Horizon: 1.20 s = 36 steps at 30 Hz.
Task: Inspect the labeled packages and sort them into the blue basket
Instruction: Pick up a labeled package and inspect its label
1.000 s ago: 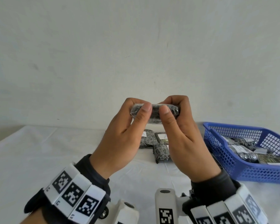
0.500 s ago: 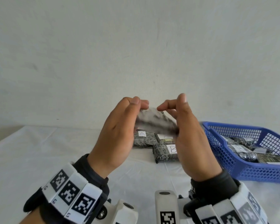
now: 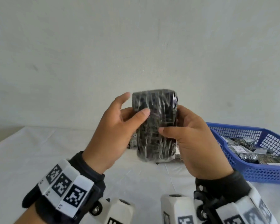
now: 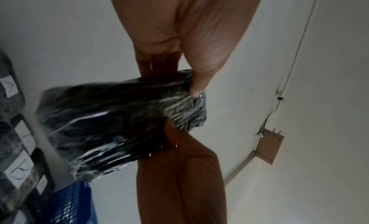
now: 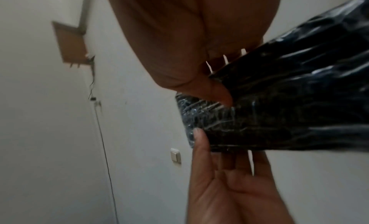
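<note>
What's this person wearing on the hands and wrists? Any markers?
Both hands are bare, no gloves. Left hand and right hand each emerge from a black cuff. Over each wrist sits a white faceted band carrying square black-and-white fiducial tags, three showing on the left. A white moulded camera housing, also tagged, hangs below each wrist. No cables show.

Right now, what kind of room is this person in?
Probably a plain workroom set up for sorting: a bare white wall, a table under a white cloth, and a blue basket already holding wrapped packages.
</note>
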Motion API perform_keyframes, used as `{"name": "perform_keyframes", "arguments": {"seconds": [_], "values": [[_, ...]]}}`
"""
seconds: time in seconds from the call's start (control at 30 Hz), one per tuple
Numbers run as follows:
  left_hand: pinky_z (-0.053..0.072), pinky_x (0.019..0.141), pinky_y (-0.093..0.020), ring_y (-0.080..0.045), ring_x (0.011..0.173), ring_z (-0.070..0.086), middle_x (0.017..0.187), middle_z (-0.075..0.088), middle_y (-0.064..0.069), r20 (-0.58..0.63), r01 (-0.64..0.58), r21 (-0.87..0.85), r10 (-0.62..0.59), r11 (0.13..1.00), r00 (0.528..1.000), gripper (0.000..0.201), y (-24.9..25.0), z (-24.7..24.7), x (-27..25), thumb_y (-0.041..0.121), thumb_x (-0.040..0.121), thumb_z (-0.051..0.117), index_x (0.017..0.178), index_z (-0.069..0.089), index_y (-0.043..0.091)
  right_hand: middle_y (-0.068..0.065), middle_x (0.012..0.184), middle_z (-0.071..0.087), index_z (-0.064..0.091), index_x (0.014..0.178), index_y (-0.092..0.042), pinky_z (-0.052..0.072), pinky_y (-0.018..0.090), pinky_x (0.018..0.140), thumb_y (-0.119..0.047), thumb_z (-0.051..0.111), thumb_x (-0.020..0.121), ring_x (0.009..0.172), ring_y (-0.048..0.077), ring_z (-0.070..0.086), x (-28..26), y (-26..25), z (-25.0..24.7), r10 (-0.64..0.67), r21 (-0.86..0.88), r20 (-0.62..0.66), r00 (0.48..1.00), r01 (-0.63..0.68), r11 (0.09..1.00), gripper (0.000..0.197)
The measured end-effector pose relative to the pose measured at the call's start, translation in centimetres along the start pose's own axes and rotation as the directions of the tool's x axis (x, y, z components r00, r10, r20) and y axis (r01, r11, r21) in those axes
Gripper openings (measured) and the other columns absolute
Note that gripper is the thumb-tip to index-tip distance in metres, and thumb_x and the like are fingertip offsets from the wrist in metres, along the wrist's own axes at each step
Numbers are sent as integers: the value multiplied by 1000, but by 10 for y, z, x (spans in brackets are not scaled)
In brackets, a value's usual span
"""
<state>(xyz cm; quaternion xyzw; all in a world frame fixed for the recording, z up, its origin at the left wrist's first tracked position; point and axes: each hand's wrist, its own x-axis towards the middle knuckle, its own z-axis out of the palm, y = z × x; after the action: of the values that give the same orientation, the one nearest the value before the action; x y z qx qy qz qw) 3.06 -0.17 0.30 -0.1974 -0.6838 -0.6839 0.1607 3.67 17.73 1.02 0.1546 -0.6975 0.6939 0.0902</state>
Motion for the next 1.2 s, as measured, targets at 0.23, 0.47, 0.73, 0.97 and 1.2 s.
{"name": "perform_keyframes", "arguments": {"seconds": [0.23,0.47,0.73,0.97,1.2], "values": [[65,83,-44,-13,111,72,118,75,7,110,-103,99,92,990,990,35,1,-10,1,37,92,63,125,65,26,-13,116,67,63,117,-39,49,20,77,-20,68,98,102,-1,61,-2,-3,-1,-143,-433,10,990,133,892,28],[60,97,-36,-16,120,68,121,71,2,188,-148,7,144,989,972,38,-2,-3,-2,45,105,51,127,58,15,-2,115,74,65,115,-22,54,56,102,-37,59,90,116,24,68,-2,-3,0,-225,-138,113,968,239,961,29],[55,102,-53,-29,111,69,113,70,-12,158,-152,45,143,987,977,48,-2,9,-9,56,101,40,123,60,18,5,99,71,63,99,-30,54,63,90,-62,52,85,100,32,68,-5,-3,10,-306,-229,8,952,300,926,37],[52,97,-63,-44,109,65,111,68,-26,133,-178,78,167,981,977,50,-2,9,-9,61,93,45,122,60,23,7,100,71,58,106,-25,58,53,84,-59,58,88,94,28,70,-8,-1,11,-379,-260,53,924,379,888,38],[50,100,-63,-47,107,63,111,66,-28,154,-175,64,164,983,974,51,-5,11,-9,60,93,43,123,59,21,11,98,70,60,105,-22,53,63,87,-56,55,87,96,35,67,-6,2,9,-355,-205,45,934,356,912,39]]}}
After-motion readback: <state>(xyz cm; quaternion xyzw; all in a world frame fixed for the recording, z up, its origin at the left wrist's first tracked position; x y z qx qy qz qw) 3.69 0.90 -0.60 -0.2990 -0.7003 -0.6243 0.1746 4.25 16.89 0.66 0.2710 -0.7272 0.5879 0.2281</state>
